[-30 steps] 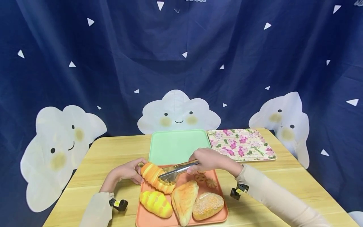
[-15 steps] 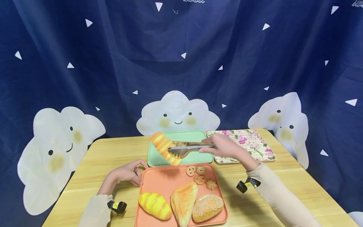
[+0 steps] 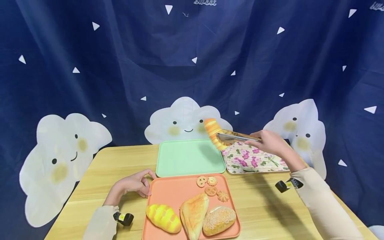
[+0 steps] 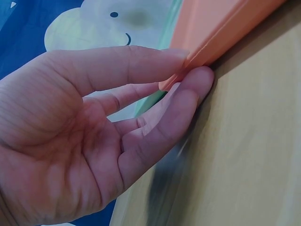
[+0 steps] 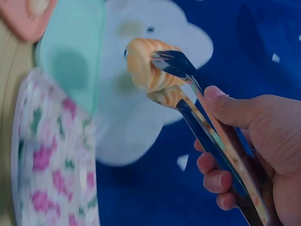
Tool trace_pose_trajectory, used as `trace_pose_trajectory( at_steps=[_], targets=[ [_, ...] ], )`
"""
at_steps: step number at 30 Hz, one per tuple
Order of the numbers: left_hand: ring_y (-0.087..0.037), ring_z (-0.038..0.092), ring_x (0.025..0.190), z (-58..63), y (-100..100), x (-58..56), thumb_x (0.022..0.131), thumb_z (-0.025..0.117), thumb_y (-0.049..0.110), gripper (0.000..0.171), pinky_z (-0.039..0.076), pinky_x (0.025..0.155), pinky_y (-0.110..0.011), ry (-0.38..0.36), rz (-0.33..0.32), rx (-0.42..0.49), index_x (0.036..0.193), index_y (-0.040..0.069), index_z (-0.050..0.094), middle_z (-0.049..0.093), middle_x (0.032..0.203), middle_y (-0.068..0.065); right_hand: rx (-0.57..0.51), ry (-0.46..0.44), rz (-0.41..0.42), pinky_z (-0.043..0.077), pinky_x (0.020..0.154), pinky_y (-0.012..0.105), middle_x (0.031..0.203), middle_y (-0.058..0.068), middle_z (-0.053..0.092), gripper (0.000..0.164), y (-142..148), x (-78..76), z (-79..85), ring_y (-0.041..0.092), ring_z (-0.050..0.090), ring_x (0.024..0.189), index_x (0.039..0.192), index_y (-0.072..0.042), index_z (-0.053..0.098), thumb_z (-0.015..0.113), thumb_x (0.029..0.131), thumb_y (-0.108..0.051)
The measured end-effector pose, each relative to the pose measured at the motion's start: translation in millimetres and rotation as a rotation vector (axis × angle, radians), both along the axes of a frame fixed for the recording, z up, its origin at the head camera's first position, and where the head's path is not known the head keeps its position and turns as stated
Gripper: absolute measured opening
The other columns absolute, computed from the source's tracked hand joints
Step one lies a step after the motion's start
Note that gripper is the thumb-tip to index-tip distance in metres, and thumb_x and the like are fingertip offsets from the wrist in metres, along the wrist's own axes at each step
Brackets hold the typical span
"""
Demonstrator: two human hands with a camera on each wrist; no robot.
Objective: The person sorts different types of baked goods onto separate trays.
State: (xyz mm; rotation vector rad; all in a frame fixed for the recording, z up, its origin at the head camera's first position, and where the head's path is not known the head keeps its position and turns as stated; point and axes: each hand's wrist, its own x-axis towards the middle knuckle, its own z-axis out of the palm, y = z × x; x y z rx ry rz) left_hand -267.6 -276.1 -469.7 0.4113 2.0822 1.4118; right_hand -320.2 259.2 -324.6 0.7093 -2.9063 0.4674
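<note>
My right hand [image 3: 271, 144] grips a pair of metal tongs [image 3: 238, 136] whose tips squeeze a striped orange croissant [image 3: 213, 133]. The croissant hangs in the air above where the green tray and the flowered tray meet. In the right wrist view, the thumb and curled fingers wrap the tongs [image 5: 221, 146], with the croissant [image 5: 148, 66] between the tips. My left hand [image 3: 135, 183] pinches the left edge of the orange tray [image 3: 168, 186]. Close up in the left wrist view, thumb and fingertips [image 4: 174, 61] meet at that tray's rim [image 4: 211, 42].
On the orange tray lie a yellow bread [image 3: 163, 218], a triangular pastry [image 3: 194, 213], a seeded bun [image 3: 219, 220] and several small cookies [image 3: 211, 191]. Behind it sit the green tray [image 3: 189, 158] and the flowered tray [image 3: 255, 160]. A blue curtain [image 3: 192, 80] hangs beyond the wooden table [image 3: 120, 160].
The tongs have lifted the croissant off the orange tray and carried it up and right, past the green tray. My left hand has moved off the croissant to the tray's edge.
</note>
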Motion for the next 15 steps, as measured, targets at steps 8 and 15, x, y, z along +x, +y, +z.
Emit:
trace_pose_trajectory(
  at_steps=[8, 15],
  targets=[
    [-0.019, 0.071, 0.077, 0.2, -0.8, -0.9, 0.078, 0.071, -0.001, 0.058, 0.061, 0.074, -0.037, -0.002, -0.014, 0.004, 0.129, -0.003, 0.043, 0.065, 0.077, -0.002, 0.058, -0.046, -0.048, 0.032, 0.048, 0.026, 0.054, -0.008, 0.042, 0.038, 34.5, -12.5, -14.0, 0.007, 0.034, 0.047, 0.07, -0.017, 0.07, 0.066, 0.098, -0.043],
    [-0.019, 0.071, 0.077, 2.5, 0.9, 1.6, 0.078, 0.071, 0.0, 0.058, 0.061, 0.073, -0.037, 0.008, -0.01, -0.006, 0.129, -0.003, 0.043, 0.065, 0.078, -0.003, 0.085, -0.12, -0.027, 0.031, 0.05, 0.026, 0.057, -0.008, 0.043, 0.034, 42.1, -21.3, -23.9, 0.008, 0.034, 0.051, 0.076, -0.016, 0.076, 0.065, 0.099, -0.038]
  ],
)
